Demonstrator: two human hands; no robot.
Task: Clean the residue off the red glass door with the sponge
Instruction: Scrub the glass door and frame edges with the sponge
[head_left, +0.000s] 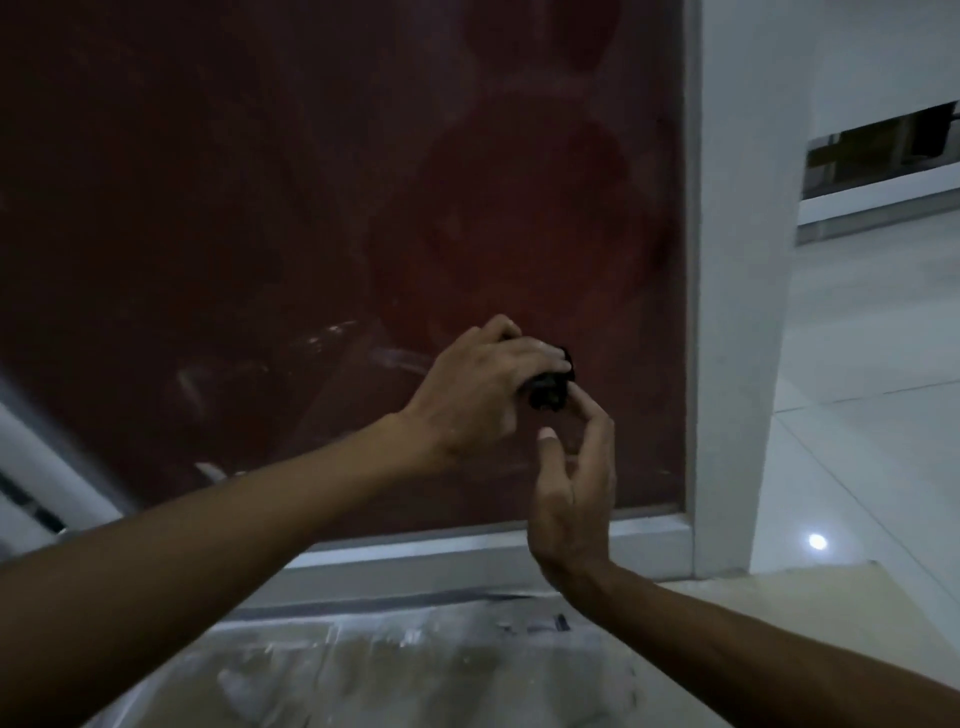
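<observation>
The red glass door (311, 208) fills most of the view, dull with smears and pale streaks of residue (332, 332) left of my hands. My left hand (483, 384) grips a small dark sponge (550, 387) and holds it against the lower right part of the glass. My right hand (571, 467) is raised just below it, fingers loosely curved, with a fingertip touching the sponge's underside. Most of the sponge is hidden under my left fingers.
A grey metal frame (696, 260) borders the glass on the right and along the bottom (467, 545). Below lies a dusty, plaster-smeared floor strip (389, 665). To the right are pale floor tiles (857, 415) with a light reflection, and a white wall.
</observation>
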